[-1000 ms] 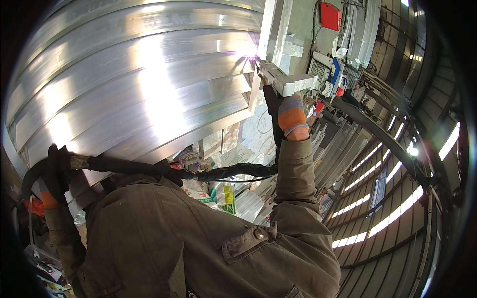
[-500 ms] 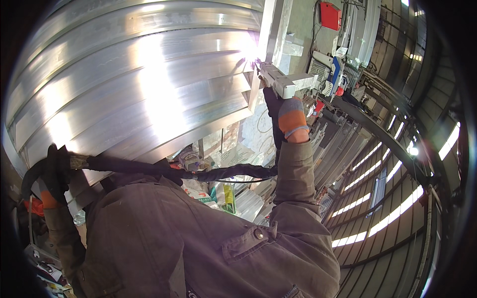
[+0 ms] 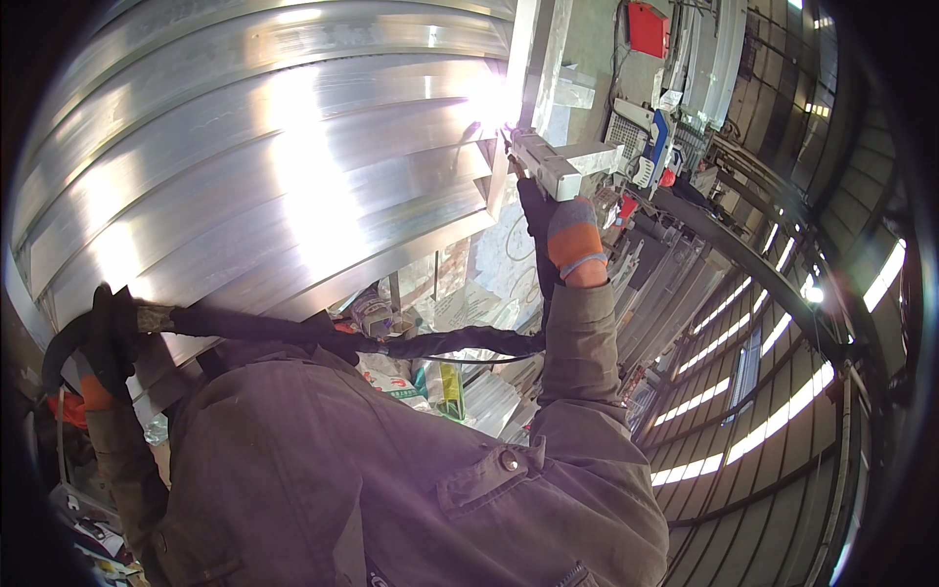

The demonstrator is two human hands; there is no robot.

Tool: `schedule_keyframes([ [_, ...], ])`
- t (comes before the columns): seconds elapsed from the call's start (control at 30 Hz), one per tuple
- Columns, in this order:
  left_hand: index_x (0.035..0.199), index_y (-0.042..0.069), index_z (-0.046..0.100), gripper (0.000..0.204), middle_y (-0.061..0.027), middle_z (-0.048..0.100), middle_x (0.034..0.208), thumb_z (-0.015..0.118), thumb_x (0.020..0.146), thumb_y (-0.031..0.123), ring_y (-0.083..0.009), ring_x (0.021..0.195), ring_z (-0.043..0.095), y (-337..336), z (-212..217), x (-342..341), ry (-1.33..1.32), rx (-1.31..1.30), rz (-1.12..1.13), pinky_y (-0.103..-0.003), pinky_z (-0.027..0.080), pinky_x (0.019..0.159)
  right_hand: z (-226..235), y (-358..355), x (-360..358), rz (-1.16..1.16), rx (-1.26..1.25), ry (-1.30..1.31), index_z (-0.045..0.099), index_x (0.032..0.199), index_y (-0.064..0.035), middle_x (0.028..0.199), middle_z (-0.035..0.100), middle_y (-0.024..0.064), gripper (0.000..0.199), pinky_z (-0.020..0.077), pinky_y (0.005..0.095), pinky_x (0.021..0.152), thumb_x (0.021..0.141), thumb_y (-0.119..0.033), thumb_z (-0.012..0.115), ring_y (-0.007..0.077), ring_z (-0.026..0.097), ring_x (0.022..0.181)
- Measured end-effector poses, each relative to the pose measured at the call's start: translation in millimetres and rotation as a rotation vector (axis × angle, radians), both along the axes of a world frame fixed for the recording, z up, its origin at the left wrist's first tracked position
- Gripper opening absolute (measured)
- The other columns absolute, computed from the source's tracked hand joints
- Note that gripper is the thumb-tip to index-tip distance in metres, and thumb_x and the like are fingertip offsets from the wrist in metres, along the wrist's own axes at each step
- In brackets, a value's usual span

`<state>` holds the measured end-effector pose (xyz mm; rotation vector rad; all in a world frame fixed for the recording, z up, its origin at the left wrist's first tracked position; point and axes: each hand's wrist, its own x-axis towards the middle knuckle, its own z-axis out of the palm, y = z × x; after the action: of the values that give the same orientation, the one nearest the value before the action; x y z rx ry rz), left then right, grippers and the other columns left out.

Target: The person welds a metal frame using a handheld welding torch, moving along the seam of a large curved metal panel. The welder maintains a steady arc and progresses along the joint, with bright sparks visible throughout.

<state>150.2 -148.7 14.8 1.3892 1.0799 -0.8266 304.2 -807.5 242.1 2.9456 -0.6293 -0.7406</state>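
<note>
My right hand [image 3: 572, 235], in an orange and black glove, is raised and grips a black welding torch [image 3: 533, 205]. The torch tip points at a bright white arc glare [image 3: 494, 98]. The glare sits where a short square metal tube [image 3: 567, 164] meets a big stack of long shiny aluminium profiles [image 3: 274, 176]. My left hand [image 3: 103, 338], also gloved, is closed around the thick black torch hose [image 3: 293, 328] at the far left. The hose runs across my jacket toward the right arm.
A red box [image 3: 648, 27] and blue-white equipment [image 3: 653, 147] stand behind the weld spot. Packets and clutter [image 3: 430, 377] lie below the profiles. More metal bars [image 3: 665, 284] and a ribbed roof with light strips [image 3: 743, 333] fill the right side.
</note>
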Motion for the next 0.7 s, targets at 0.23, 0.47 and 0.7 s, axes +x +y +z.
schedule_keyframes([
  [0.23, 0.095, 0.021, 0.080, 0.059, 0.0066, 0.047, 0.058, 0.061, 0.112, 0.074, -0.0073, 0.044, 0.037, 0.8, -1.2, 0.2, 0.002, 0.003, -0.001, -0.026, 0.025, 0.042, 4.6, 5.1, -2.0, -0.052, 0.001, 0.027, 0.082, 0.132, -0.0075, 0.108, 0.085, 0.0219, 0.053, 0.0642, 0.0506, 0.087, 0.105, -0.052, 0.075, 0.0426, 0.082, 0.103],
  [0.47, 0.096, 0.020, 0.080, 0.059, 0.0065, 0.047, 0.058, 0.061, 0.112, 0.074, -0.0073, 0.044, 0.037, 4.4, 0.9, -5.0, 0.012, 0.014, -0.007, -0.026, 0.025, 0.042, 5.0, 7.1, 0.9, -0.098, 0.001, 0.064, 0.082, 0.134, -0.0078, 0.114, 0.085, 0.0230, 0.052, 0.0644, 0.0509, 0.091, 0.106, -0.051, 0.074, 0.0444, 0.081, 0.110],
  [0.7, 0.097, 0.020, 0.081, 0.059, 0.0064, 0.048, 0.058, 0.061, 0.112, 0.073, -0.0073, 0.044, 0.037, 6.8, 2.6, -10.0, 0.013, 0.008, -0.010, -0.027, 0.025, 0.042, 5.8, 6.0, -0.7, -0.147, 0.012, 0.072, 0.082, 0.132, -0.0074, 0.113, 0.085, 0.0228, 0.052, 0.0639, 0.0510, 0.090, 0.106, -0.051, 0.074, 0.0439, 0.081, 0.109],
])
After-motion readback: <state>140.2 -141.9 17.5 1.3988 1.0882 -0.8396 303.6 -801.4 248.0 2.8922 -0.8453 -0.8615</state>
